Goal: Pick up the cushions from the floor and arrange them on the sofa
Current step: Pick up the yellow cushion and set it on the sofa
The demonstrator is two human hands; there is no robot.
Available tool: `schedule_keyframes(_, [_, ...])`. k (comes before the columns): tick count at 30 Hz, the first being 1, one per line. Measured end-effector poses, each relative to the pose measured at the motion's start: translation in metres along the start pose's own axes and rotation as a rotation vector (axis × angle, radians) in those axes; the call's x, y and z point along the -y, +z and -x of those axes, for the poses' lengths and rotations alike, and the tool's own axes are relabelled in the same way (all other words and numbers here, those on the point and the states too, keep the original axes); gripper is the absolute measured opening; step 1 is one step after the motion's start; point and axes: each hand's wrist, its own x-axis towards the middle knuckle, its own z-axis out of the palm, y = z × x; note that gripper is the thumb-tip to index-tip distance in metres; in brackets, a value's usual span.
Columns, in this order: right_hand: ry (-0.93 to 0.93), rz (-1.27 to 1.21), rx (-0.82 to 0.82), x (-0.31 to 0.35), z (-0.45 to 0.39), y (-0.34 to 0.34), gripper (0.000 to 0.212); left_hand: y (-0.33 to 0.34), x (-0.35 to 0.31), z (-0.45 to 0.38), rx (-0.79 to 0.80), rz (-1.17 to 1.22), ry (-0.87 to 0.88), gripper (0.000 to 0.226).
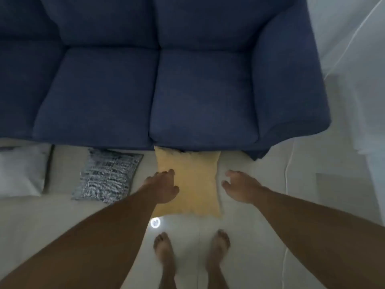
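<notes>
A yellow cushion (195, 184) lies on the pale floor, its far edge against the front of the blue sofa (200, 94). My left hand (164, 186) reaches over its left edge, fingers spread, touching or just above it. My right hand (239, 186) hovers open just right of the cushion, apart from it. To the left lie a black-and-white patterned cushion (108, 176) and, further left, a white cushion (20, 172), both on the floor. The sofa seats bear nothing.
My two bare feet (191, 251) stand on the tiled floor just below the yellow cushion. A round light reflection (155, 222) shows on the floor. A white sheer curtain (358, 80) hangs right of the sofa arm.
</notes>
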Motion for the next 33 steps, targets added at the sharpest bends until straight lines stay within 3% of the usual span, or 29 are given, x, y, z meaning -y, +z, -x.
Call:
schedule_keyframes(14, [0.075,-0.152,0.105,-0.029,-0.165,0.133,0.054,0.145,0.049,-0.143,0.192,0.160,-0.112,0.061])
schedule_keyframes(25, [0.231,-0.292,0.093,-0.070,-0.283,0.215,0.054,0.247,0.090,-0.259,0.046,0.374,-0.244,0.056])
schedule_keyframes(31, [0.376,-0.503,0.032,-0.091,-0.330,0.246,0.069,0.292,0.117,-0.317,-0.120,0.494,-0.471,0.046])
schedule_keyframes(33, [0.413,-0.566,0.008,-0.095,-0.344,0.254,0.073,0.294,0.129,-0.340,-0.168,0.545,-0.542,0.058])
